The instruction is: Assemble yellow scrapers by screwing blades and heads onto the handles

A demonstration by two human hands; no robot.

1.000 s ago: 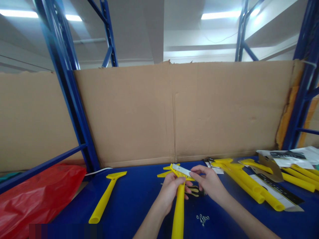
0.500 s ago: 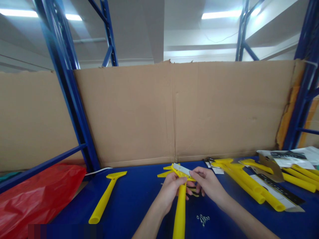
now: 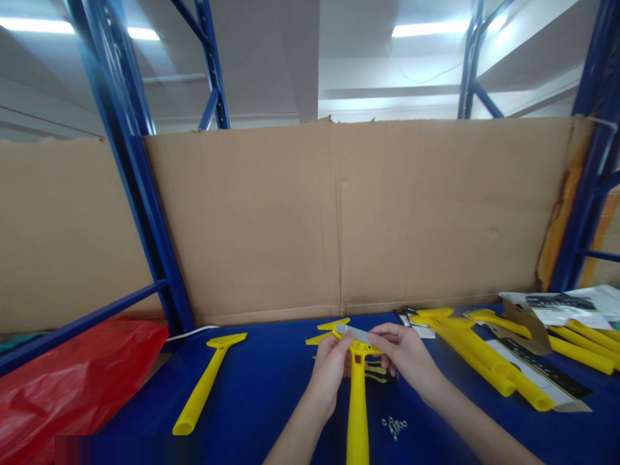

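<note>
Between my hands is a yellow scraper [image 3: 358, 400], its long handle pointing down towards me. A flat grey metal blade [image 3: 356, 333] lies across its wide head. My left hand [image 3: 330, 365] is closed on the left side of the head, thumb near the neck. At the other end, my right hand [image 3: 404, 355] pinches the blade's right end against the head; the fingers underneath are partly hidden. Behind the scraper lie loose flat yellow pieces [image 3: 325, 334], and black-and-yellow items [image 3: 380, 372] show beneath the right fingers. Several small metal fasteners [image 3: 394, 426] are on the blue table below my right hand.
Another yellow scraper [image 3: 208, 384] lies to the left on the blue table [image 3: 261, 387]. Several more yellow handles [image 3: 477, 349] are piled at right beside cardboard packaging [image 3: 527, 326]. A red plastic bag [image 3: 82, 381] sits far left. A cardboard wall [image 3: 271, 226] closes off the back.
The scraper has turned more upright, its handle shifting slightly right, and the head has levelled and tipped. My left hand's thumb has moved up onto the head's left end.
</note>
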